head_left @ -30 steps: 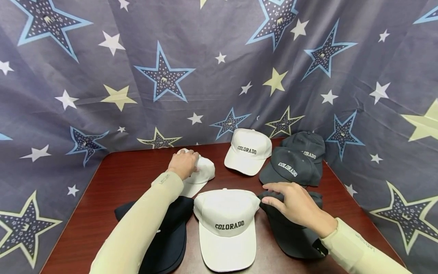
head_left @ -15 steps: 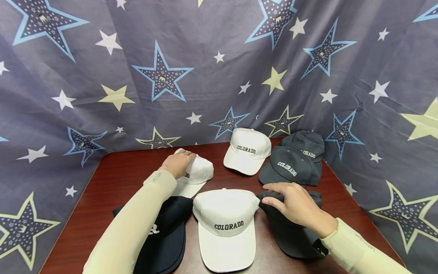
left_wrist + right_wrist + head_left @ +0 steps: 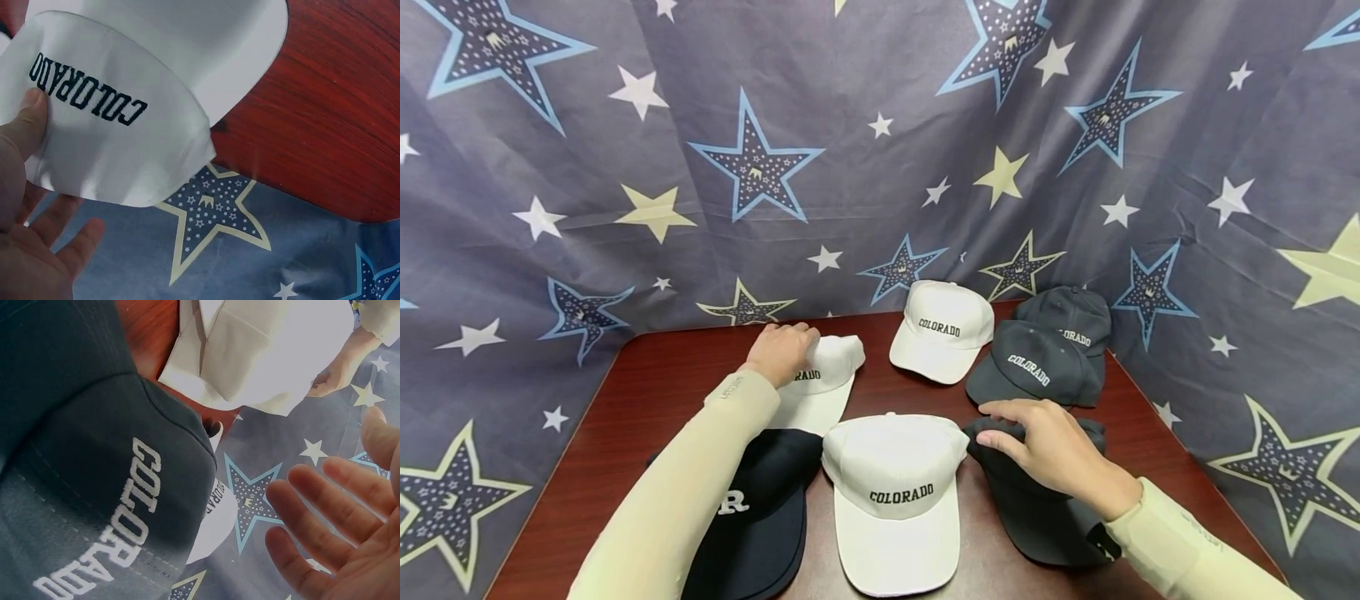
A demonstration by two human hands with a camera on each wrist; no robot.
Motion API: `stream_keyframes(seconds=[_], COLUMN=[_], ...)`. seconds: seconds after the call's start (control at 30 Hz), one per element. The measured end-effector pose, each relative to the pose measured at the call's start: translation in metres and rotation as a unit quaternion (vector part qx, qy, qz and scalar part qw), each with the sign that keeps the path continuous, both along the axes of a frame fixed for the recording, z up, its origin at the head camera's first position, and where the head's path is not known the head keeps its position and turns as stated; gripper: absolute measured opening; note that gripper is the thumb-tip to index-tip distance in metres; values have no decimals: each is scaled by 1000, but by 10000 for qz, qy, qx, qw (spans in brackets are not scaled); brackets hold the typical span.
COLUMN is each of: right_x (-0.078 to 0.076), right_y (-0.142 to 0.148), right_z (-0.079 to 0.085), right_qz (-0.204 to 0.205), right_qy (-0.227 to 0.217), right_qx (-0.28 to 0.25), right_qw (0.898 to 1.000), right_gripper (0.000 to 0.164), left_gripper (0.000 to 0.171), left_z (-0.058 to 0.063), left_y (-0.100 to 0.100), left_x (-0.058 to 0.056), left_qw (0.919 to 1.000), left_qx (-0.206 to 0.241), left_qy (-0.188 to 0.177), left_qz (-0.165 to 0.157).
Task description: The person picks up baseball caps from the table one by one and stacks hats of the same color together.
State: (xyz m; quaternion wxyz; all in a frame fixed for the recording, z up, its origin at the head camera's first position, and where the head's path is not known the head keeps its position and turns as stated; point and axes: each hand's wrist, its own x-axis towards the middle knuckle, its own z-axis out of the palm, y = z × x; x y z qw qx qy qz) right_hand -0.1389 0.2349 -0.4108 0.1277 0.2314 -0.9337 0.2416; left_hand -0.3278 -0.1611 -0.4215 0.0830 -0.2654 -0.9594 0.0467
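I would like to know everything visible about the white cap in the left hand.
The white cap has a rounded, fabric-looking crown and a visor pointing toward the navy cap. Dark capital letters on its front spell COLORADO. It is over the reddish table; whether it rests there is unclear. The left hand grips the crown, thumb on the front near the final letters, fingers partly hidden behind.

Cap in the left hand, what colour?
White cap with dark COLORADO lettering; shows best in the left wrist view.
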Motion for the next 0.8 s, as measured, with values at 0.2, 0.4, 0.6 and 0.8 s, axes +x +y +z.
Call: stream_keyframes(seconds=[0.2,0.4,0.6,0.8], right_x=[0,1,1,3], right_y=[0,1,1,1], right_z=[1,2,1,3], right_qz=[-7,3,-2,-102], right_qy=[29,84,24,96], right_qx=[1,-52,-96,-109], right_qw=[10000,10000,10000,9998], right_gripper=[42,41,40,39], left_gripper=[42,42,40,36], left_z=[11,27,42,57], left_y=[-3,-2,1,6], left_x=[2,6,10,14], left_qw=[9991,9949,9890,9824], left_qx=[273,676,876,1125], left_qy=[295,744,1191,1482], left_qz=[96,51,-8,-133])
